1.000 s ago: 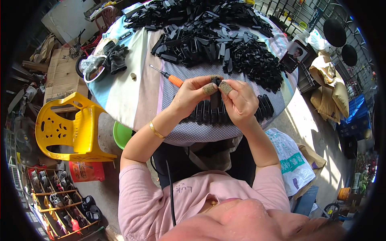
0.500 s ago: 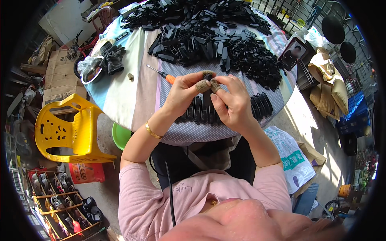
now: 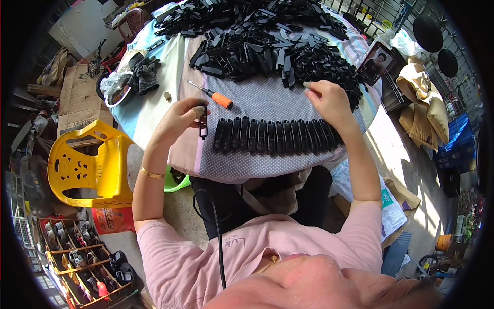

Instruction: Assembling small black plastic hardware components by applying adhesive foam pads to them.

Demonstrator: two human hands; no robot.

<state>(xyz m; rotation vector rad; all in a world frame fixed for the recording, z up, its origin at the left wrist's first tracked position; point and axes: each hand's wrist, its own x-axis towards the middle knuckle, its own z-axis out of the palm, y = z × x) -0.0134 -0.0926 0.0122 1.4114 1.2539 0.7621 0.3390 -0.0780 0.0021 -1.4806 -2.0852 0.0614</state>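
My left hand (image 3: 180, 119) pinches a slim black plastic frame piece (image 3: 203, 123) with slots in it. The piece points down beside the left end of a row of similar black pieces (image 3: 275, 136), standing side by side on the dotted cloth. Reaching out to the right, my right hand (image 3: 327, 100) is beside a heap of small black parts (image 3: 324, 67). Its thumb and forefinger are slightly apart, and nothing shows between them. Worn covers wrap some fingertips. An orange-handled screwdriver (image 3: 221, 100) lies between my hands, behind the row.
Larger heaps of black plastic parts (image 3: 242, 49) cover the far table. Dark gloves (image 3: 144, 74) and a white ring-shaped item (image 3: 117, 95) lie at the left. A phone (image 3: 378, 63) stands at the right edge. A yellow chair (image 3: 92, 167) and green basin (image 3: 185, 183) are beside the table.
My hands were together over the row; now they are apart. The left has moved left with the black frame piece, the right outward to the small-parts heap, uncovering the row and screwdriver handle.
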